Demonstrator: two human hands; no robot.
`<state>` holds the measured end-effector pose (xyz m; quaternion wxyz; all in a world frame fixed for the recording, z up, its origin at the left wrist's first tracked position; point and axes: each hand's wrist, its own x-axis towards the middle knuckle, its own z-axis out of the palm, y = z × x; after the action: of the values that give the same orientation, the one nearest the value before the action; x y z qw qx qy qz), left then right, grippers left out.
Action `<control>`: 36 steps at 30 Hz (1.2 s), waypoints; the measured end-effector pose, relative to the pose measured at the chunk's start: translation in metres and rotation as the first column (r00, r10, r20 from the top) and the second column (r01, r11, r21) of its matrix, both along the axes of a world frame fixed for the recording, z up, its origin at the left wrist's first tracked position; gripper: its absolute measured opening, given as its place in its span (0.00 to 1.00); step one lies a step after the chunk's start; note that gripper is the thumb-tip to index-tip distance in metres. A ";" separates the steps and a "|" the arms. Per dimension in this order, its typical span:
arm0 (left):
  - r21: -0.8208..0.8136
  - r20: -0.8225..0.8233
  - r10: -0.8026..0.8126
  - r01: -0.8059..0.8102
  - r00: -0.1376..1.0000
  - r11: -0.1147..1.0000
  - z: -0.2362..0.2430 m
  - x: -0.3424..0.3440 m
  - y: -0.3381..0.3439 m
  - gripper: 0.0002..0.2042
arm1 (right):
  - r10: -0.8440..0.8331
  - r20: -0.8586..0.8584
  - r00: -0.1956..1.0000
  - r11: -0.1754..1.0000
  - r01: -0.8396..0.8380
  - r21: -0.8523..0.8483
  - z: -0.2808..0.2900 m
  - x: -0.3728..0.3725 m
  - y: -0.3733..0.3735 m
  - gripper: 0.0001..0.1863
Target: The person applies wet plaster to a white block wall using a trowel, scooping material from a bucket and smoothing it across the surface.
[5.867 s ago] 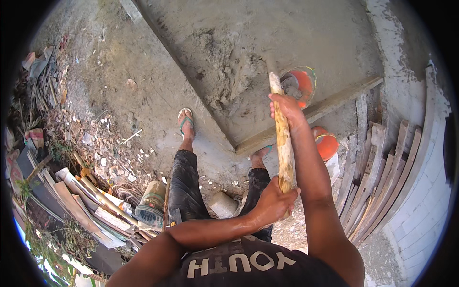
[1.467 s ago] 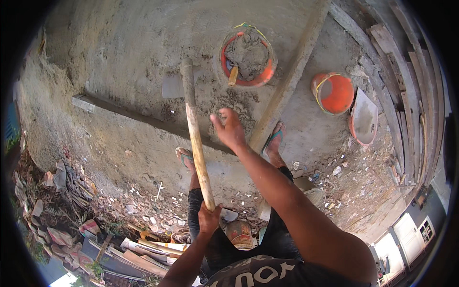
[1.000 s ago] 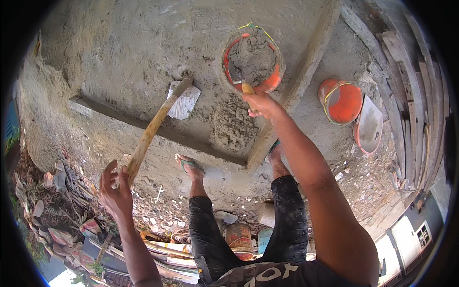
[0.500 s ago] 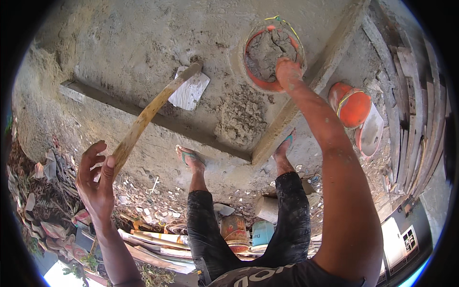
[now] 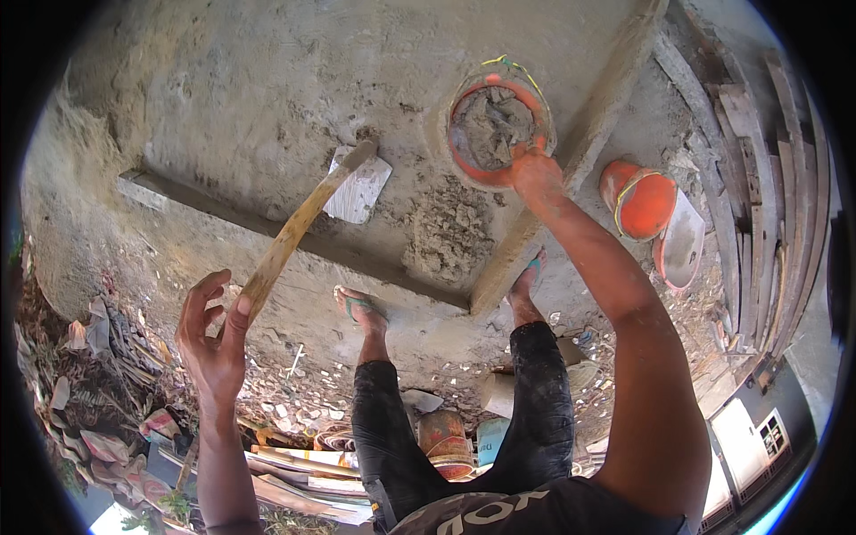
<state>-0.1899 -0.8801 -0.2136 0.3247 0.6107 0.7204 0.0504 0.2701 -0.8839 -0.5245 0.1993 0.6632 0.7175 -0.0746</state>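
Note:
My left hand (image 5: 214, 334) holds the end of a hoe's long wooden handle (image 5: 299, 230) loosely, its thumb against the wood and fingers half curled. The hoe's pale flat blade (image 5: 360, 189) lies on the wet grey surface at the far end. With my right arm stretched forward, my right hand (image 5: 537, 171) is closed on the near right rim of an orange bucket (image 5: 482, 176). Grey mortar (image 5: 493, 125) sits in that bucket, and a yellow-green cord loops over its far side. Below the bucket is a lumpy mortar heap (image 5: 448, 234).
Two raised edges, a left beam (image 5: 267, 223) and a right beam (image 5: 580, 152), meet in a corner before my feet. Beyond the right one are another orange bucket (image 5: 648, 207), a cut container (image 5: 685, 245) and stacked planks (image 5: 785, 205). Rubble (image 5: 303, 383) lies around my feet.
My right hand has drawn back from over the mortar to the bucket's near rim. My left hand and the handle end have shifted slightly right in view, which has itself moved a little.

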 end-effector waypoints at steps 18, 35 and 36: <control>0.030 -0.040 0.057 -0.056 0.998 0.998 -0.020 0.006 -0.013 0.25 | -0.236 0.082 0.968 0.836 0.245 -0.490 -0.084 -0.004 -0.021 0.28; 0.029 -0.033 0.046 -0.045 0.998 0.999 -0.003 -0.016 -0.018 0.27 | -0.083 0.026 0.996 0.903 0.086 -0.422 0.067 0.052 0.024 0.21; 0.041 -0.032 0.025 -0.023 0.999 0.999 0.000 -0.011 -0.016 0.27 | -0.120 -0.009 0.993 0.934 0.109 -0.339 0.069 0.077 0.037 0.21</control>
<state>-0.2004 -0.8957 -0.2140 0.2996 0.6093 0.7318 0.0590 0.3468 -0.8471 -0.4552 0.2947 0.6586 0.6571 -0.2180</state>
